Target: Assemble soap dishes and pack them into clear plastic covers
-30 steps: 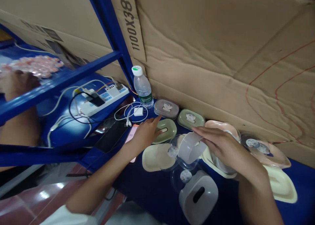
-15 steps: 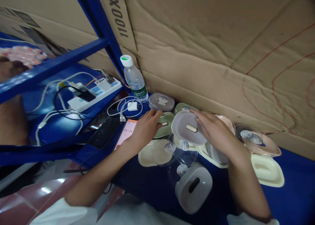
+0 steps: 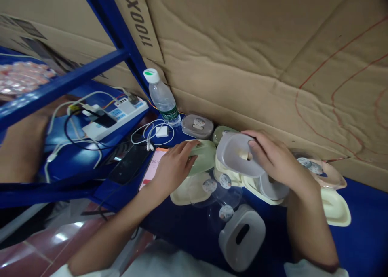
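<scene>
Far left, another bench: a second person's arm [image 3: 22,149], wrapped pieces [image 3: 24,77] above it. Power strip [image 3: 134,108] next, cables plugged in. On the worktop [image 3: 368,216], near its left edge: phone [image 3: 151,171], screen lit. Bottle [image 3: 163,99] stands at the back left corner, charger [image 3: 162,132] and coiled cord before it.

Left hand [image 3: 177,163] right of the phone, thumb and fingers pinching the left end of the green tray [image 3: 203,157]. Cream tray [image 3: 180,193] lies just nearer the front edge. Grey case [image 3: 188,125] and green case [image 3: 218,134], both lidded, by the back edge. Clear lids [image 3: 232,197] overlap mid-worktop, labels showing. Grey box [image 3: 247,250] nearest the front edge, dark slot visible.

Grey tray [image 3: 233,153] held up, tilted, over the middle; right hand [image 3: 273,153] pinches its right rim, thumb inside. Second grey tray [image 3: 274,189] below that hand. Toward the right edge: peach tray [image 3: 337,179], pale tray [image 3: 338,207] before it.
</scene>
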`<state>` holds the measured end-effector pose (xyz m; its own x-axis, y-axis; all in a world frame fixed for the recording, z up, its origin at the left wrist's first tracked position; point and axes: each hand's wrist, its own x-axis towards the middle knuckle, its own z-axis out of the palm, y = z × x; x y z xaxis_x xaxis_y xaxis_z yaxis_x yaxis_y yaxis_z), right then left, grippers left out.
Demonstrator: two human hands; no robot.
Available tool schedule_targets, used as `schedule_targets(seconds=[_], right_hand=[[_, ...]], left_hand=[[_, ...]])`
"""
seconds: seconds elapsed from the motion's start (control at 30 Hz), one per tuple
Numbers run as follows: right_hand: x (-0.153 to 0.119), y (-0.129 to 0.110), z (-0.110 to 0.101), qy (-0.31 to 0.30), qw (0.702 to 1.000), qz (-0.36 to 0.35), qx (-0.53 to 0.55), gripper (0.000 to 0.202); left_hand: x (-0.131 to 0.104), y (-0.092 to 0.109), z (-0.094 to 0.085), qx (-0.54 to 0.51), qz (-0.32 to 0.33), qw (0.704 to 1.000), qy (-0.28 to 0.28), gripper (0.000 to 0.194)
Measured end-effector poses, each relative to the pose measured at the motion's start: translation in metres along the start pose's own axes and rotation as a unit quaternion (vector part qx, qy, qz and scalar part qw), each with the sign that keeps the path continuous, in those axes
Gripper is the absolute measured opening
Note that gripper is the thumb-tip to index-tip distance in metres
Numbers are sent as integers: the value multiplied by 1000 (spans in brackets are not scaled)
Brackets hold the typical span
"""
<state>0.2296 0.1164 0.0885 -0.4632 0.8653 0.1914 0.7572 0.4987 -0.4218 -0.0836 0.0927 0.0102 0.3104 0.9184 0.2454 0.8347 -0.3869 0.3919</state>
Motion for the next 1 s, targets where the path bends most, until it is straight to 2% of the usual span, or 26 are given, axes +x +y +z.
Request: schedule_targets(seconds=[0.1, 0.2, 0.27, 0.33, 0.47, 0.6, 0.67, 0.77, 0.87, 0.93, 1.0], right_hand=[[-2, -6, -4, -72, 997, -16, 32, 35], [-1, -12, 1, -160, 983, -42, 80, 36], [2, -15, 4, -190, 976, -46, 97, 37], [7, -14, 6, -170, 982, -35, 78, 38], [22, 1, 11, -92, 995, 7, 25, 41], [36, 26, 29, -84, 996, 15, -34, 45], [40, 36, 39, -99, 993, 25, -64, 47], [42, 41, 49, -111, 987, 54, -100, 51], [42, 36, 53, -125, 981, 80, -126, 57], [42, 31, 54, -137, 976, 95, -140, 64], [41, 26, 57, -148, 970, 107, -159, 76]], left_hand=[[-6, -5, -6, -29, -23, 999, -16, 39], [-9, -11, -5, -57, -65, 996, -37, 40], [-9, -14, -3, -73, -79, 993, -44, 42], [-8, -15, -2, -97, -79, 991, -50, 43], [-9, -10, -3, -166, -44, 983, -71, 35], [-6, -12, -1, -181, -22, 982, -50, 27], [5, -21, 1, -146, -22, 989, -17, 28], [35, -41, 2, -43, 5, 999, 15, 31], [70, -58, 3, 36, 63, 996, -43, 51], [88, -64, 6, 62, 76, 991, -90, 65], [98, -66, 9, 76, 74, 989, -107, 68]])
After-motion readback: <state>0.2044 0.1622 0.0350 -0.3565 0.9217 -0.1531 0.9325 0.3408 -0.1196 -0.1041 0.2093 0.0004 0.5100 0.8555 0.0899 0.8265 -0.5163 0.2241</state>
